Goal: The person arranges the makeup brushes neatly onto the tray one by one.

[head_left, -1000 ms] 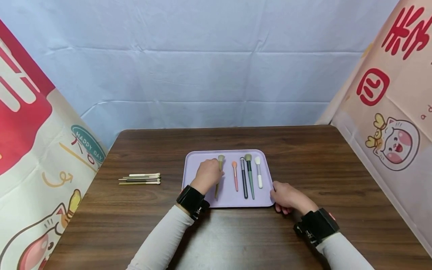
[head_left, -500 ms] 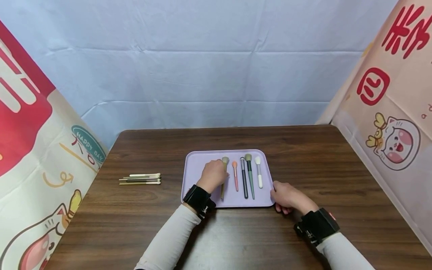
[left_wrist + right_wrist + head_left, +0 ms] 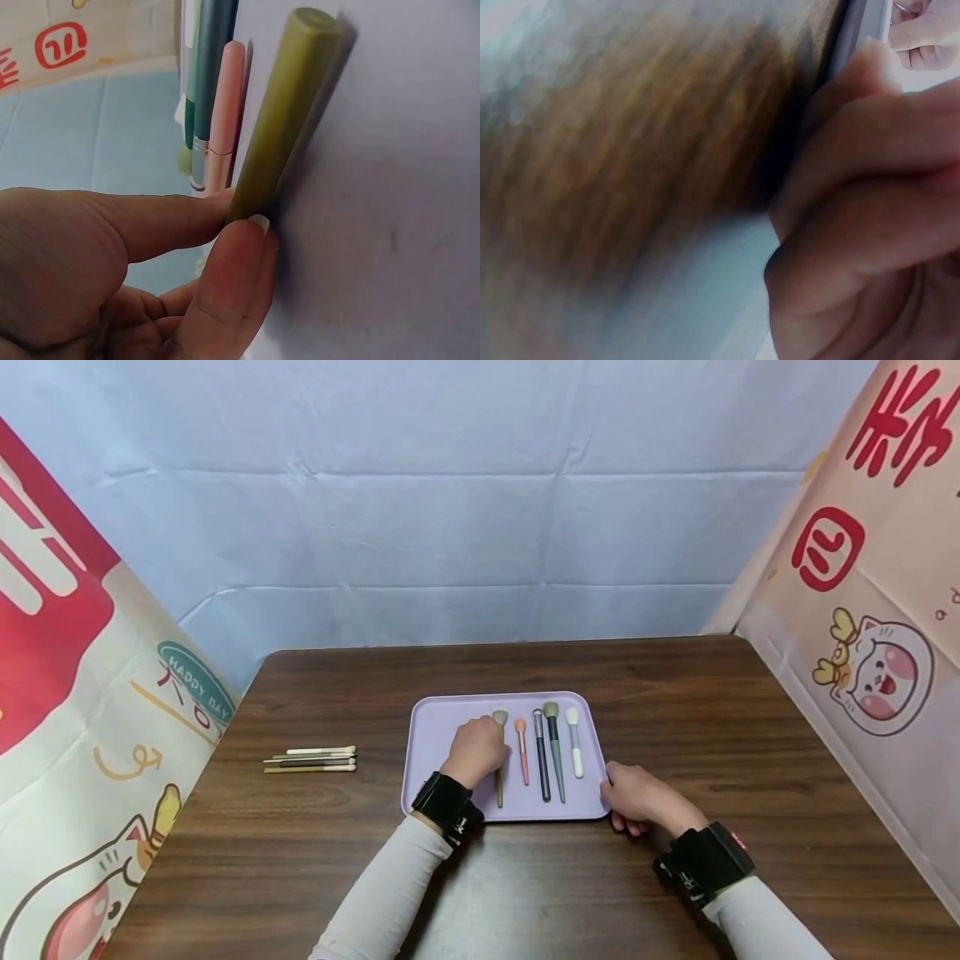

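On the lilac tray (image 3: 438,718), my left hand (image 3: 472,752) pinches an olive-handled makeup brush (image 3: 500,789) between thumb and fingers. The left wrist view shows its handle (image 3: 283,112) lying along the tray surface, its butt end pointing up in that view. To its right lie a pink makeup brush (image 3: 522,752), a dark slim brush (image 3: 542,760), a green brush (image 3: 555,752) and a white-and-grey brush (image 3: 576,752), roughly side by side. My right hand (image 3: 641,795) grips the tray's near right corner, fingers curled, thumb at the rim (image 3: 870,34).
Several thin sticks with pale tips (image 3: 311,759) lie together on the brown wooden table (image 3: 360,877), left of the tray. A pale blue cloth (image 3: 450,527) hangs behind the table, and printed cloths (image 3: 847,668) stand at both sides.
My left hand has moved right with the olive-handled brush, bringing it close beside the pink one and more upright in line. My right hand stays at the tray corner.
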Action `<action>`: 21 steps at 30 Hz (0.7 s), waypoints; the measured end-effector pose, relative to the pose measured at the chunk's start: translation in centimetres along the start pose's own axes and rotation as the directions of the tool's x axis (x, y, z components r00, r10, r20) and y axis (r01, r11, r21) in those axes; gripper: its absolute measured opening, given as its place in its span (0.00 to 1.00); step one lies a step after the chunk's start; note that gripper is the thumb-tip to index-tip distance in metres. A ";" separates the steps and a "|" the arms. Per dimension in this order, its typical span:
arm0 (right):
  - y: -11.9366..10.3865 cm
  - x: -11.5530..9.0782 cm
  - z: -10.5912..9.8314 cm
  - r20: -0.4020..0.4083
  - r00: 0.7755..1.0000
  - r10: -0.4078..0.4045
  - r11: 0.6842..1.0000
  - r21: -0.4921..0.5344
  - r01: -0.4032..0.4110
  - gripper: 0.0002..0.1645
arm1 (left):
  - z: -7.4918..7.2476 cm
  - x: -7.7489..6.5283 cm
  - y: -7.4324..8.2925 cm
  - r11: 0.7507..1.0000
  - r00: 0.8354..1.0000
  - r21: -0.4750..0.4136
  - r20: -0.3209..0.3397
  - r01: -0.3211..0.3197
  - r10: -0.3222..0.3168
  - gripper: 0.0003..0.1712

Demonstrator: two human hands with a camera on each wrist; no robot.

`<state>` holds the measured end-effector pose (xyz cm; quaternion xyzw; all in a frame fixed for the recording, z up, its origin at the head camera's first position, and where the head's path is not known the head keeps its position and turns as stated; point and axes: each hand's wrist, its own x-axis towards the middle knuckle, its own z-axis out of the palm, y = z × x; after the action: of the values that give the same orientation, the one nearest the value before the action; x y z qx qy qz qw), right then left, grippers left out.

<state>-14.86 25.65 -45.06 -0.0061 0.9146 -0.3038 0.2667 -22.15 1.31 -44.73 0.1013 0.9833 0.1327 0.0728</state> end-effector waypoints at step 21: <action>0.1 0.1 0.0 0.003 1.000 0.007 1.000 -0.003 -0.007 0.07 | -0.3 -0.1 0.0 1.000 0.999 -0.007 0.039 0.026 -0.026 0.17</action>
<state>-14.96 25.67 -45.19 -0.0038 0.9146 -0.3016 0.2693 -22.12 1.21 -44.40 0.0907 0.9824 0.1336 0.0943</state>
